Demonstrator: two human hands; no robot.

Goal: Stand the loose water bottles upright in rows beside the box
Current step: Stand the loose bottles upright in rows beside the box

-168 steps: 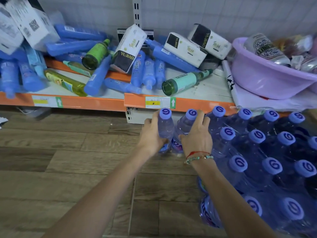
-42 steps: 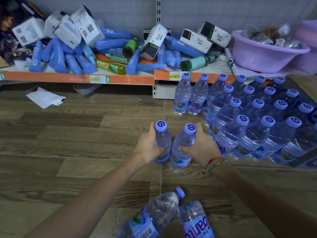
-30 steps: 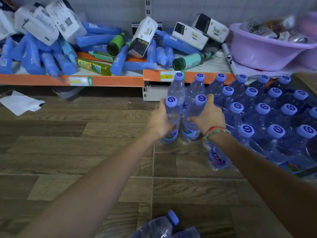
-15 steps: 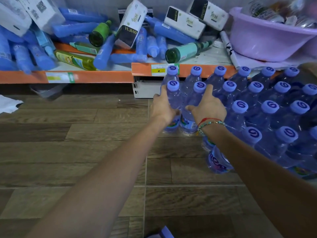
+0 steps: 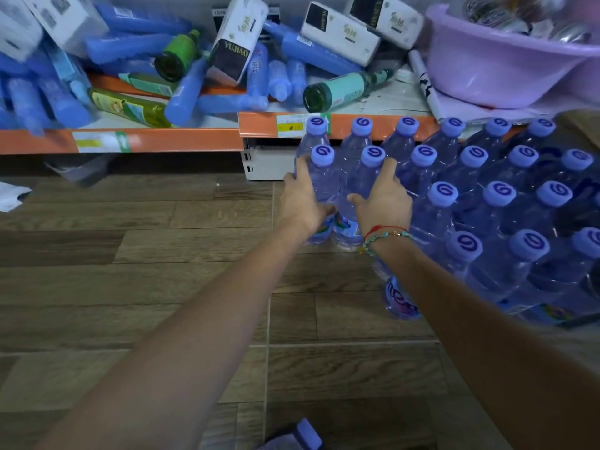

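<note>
dim, bluish cast | soft shadows, no glare | motion blur far left | wide-angle bending at edges

A lilac basin (image 5: 493, 69) sits on the orange-edged shelf (image 5: 181, 139) beside toppled blue tubes (image 5: 181, 92) and white cartons (image 5: 238, 37).

Wood-plank floor (image 5: 162, 287) — upright water bottles (image 5: 496, 222) in rows on it.

Upright water bottles (image 5: 493, 196) in rows on floor (image 5: 130, 287), before shelf (image 5: 156, 139).
</note>
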